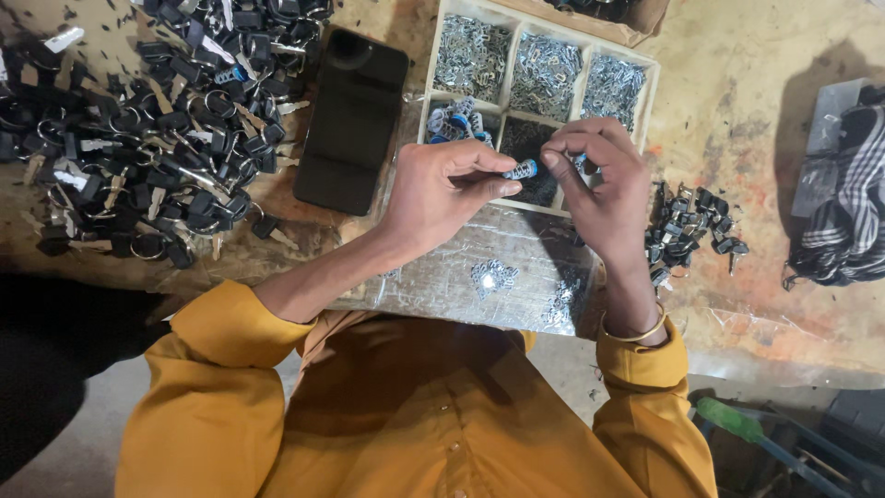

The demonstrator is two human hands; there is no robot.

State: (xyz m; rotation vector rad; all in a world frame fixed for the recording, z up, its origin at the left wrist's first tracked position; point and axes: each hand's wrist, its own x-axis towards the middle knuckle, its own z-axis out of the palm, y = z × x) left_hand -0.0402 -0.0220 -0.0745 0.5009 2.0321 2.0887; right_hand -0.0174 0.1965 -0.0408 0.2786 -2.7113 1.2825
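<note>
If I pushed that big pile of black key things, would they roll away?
Probably not. The pile looks tangled, rings hooked through flat pieces, so it would likely drag in clumps. Each piece seems small and light, so loose ones at the edge might skid on the table.

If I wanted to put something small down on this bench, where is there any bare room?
The widest bare patch is the stained benchtop right of the divided tray, between it and the checked cloth. A narrower strip lies below the small black pile. The left is crowded with the big heap of black pieces and rings, then the phone; both hands work over the tray.
</note>
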